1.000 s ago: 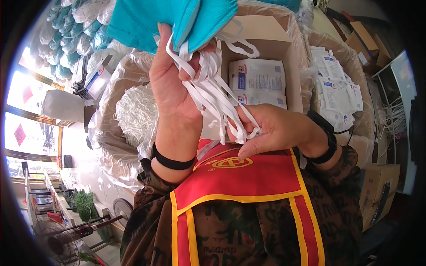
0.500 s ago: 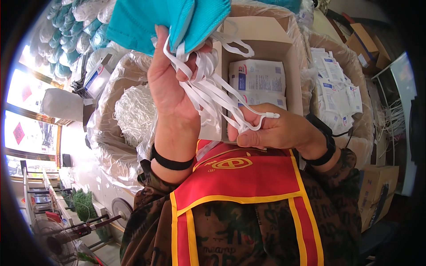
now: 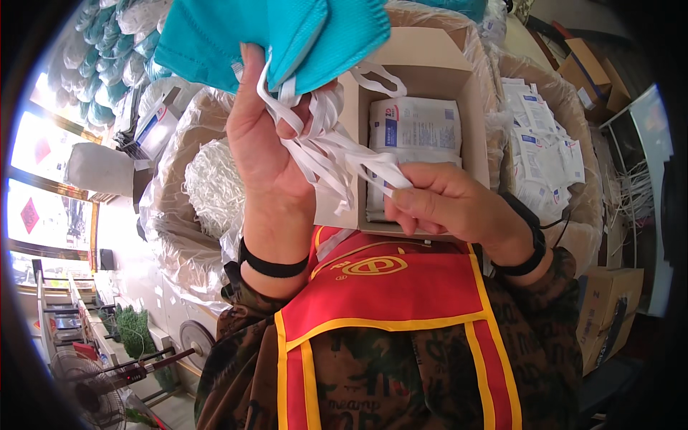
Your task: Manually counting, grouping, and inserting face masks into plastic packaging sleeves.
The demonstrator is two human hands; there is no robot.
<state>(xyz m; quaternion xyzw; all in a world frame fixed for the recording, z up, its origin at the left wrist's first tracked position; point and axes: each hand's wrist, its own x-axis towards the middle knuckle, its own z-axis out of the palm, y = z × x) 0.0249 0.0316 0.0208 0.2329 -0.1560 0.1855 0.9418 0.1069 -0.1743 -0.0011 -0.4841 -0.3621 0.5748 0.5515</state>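
Observation:
My left hand (image 3: 269,143) is closed around a stack of teal face masks (image 3: 272,43), holding them up at the top of the view. White elastic straps (image 3: 315,158) hang from the masks in a loose bunch across my left fingers and palm. My right hand (image 3: 448,197) pinches some of these straps between thumb and fingers, and they run taut between the two hands. Directly beyond the right hand stands an open cardboard box (image 3: 473,136) with white printed packets (image 3: 416,125) inside. My right fingers are in front of the box's near edge.
On the left, a plastic-lined bin (image 3: 168,154) holds a heap of white cords (image 3: 216,183). A second lined bin (image 3: 584,150) on the right contains many white packets (image 3: 537,143). Bagged teal masks (image 3: 100,50) are piled at the far left. A closed carton (image 3: 609,315) sits at lower right.
My left hand and the masks have shifted slightly left. The right hand has changed its hold on the straps, drawing them tighter; the loose strap end that stuck out above it no longer shows there.

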